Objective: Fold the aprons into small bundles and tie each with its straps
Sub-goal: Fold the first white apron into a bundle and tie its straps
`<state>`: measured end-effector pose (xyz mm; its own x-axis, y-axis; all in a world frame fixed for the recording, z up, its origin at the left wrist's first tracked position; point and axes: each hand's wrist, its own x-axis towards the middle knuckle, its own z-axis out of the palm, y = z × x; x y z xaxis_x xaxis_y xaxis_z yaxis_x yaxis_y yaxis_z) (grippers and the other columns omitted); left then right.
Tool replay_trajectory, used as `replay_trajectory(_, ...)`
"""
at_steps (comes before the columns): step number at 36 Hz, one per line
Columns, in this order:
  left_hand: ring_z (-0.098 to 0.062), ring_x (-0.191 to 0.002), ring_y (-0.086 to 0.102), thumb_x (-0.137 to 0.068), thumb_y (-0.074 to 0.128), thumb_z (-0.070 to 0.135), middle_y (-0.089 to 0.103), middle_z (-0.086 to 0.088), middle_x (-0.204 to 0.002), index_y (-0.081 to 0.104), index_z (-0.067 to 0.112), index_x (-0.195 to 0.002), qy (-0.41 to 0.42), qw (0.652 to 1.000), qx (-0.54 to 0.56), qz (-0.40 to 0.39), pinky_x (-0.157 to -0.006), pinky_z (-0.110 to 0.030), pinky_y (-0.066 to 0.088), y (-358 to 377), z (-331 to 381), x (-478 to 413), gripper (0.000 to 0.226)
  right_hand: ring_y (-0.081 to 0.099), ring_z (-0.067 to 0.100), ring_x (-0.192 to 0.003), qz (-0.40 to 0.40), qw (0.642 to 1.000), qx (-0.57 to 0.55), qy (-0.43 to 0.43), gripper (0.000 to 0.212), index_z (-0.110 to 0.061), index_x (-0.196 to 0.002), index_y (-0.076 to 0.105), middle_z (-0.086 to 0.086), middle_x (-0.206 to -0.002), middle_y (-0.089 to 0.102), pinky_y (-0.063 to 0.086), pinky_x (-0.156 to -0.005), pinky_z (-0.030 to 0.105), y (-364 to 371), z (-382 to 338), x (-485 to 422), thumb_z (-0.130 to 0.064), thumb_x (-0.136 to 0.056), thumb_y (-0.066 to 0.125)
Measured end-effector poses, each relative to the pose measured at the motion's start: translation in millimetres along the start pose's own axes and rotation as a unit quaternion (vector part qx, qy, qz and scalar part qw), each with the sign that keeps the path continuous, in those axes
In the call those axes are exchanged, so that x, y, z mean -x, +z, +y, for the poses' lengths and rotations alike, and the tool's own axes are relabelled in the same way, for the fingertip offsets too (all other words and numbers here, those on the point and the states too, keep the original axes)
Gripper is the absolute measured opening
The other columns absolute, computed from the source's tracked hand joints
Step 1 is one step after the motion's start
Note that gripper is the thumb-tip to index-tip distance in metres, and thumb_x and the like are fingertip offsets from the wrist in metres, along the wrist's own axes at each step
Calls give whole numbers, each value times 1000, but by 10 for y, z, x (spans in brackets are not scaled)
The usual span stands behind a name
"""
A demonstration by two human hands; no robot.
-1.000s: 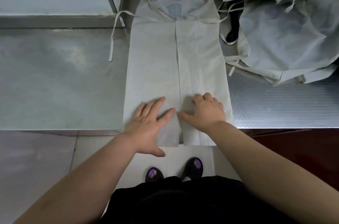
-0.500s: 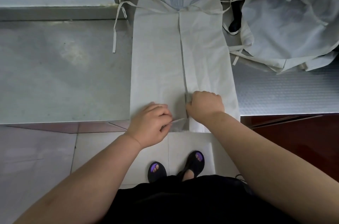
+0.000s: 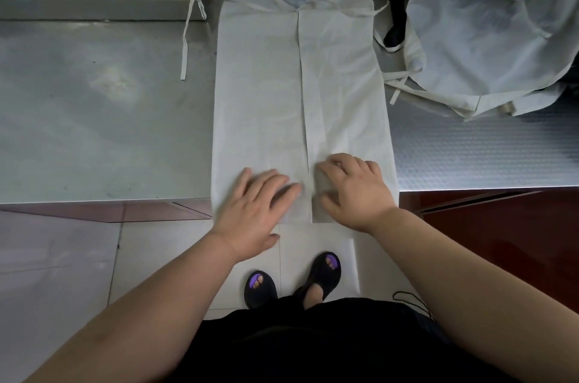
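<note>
A pale grey apron (image 3: 282, 94) lies on the metal counter, both sides folded in to meet at a centre seam, forming a long strip. Its near end hangs over the counter's front edge. One strap (image 3: 185, 37) trails off its upper left onto the counter. My left hand (image 3: 255, 210) lies flat on the near end, left of the seam, fingers straight. My right hand (image 3: 354, 191) rests on the near end right of the seam, fingers bent down onto the cloth; no grip on the cloth shows.
A heap of unfolded aprons (image 3: 488, 31) with loose straps fills the back right. The steel counter (image 3: 94, 113) stretches left, with a wall ledge (image 3: 94, 6) behind. Below the front edge are floor tiles (image 3: 56, 257) and my feet in dark sandals.
Half a second ago both hands were curled at the apron's near edge, the left pinching it. Now the left lies flat and the right has loosened on the cloth.
</note>
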<state>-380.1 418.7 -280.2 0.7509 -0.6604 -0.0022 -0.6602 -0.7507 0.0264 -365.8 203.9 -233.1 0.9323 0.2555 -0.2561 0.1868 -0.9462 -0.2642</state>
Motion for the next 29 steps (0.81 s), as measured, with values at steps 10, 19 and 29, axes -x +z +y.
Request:
replay_trajectory(10, -28, -106, 53, -94, 24, 10, 51, -11, -122, 48, 20, -133, -56, 990, -93, 89, -86, -43, 40, 103, 125, -83, 47, 38, 32, -118, -27, 974, 226, -4, 110, -23, -140, 6, 12, -134, 18, 23, -110, 45, 256, 131, 115, -20, -55, 77)
replay_trajectory(19, -32, -89, 66, -71, 33, 8, 65, -8, -91, 66, 8, -106, -68, 993, 47, 81, -78, -36, 53, -206, 110, -109, 48, 67, 35, -81, 90, 986, 98, -100, 72, -14, -115, 53, 15, -104, 66, 47, -88, 53, 237, 200, 177, -13, -46, 72)
replay_trajectory(29, -35, -94, 65, -58, 61, 11, 63, -11, -97, 67, 6, -99, -69, 997, 30, -21, -75, -41, 55, -349, 161, -79, 42, 25, 32, -134, -69, 972, 214, -64, 78, -27, -146, 3, 10, -148, 13, 10, -115, 47, 94, 83, 189, -26, -86, 52)
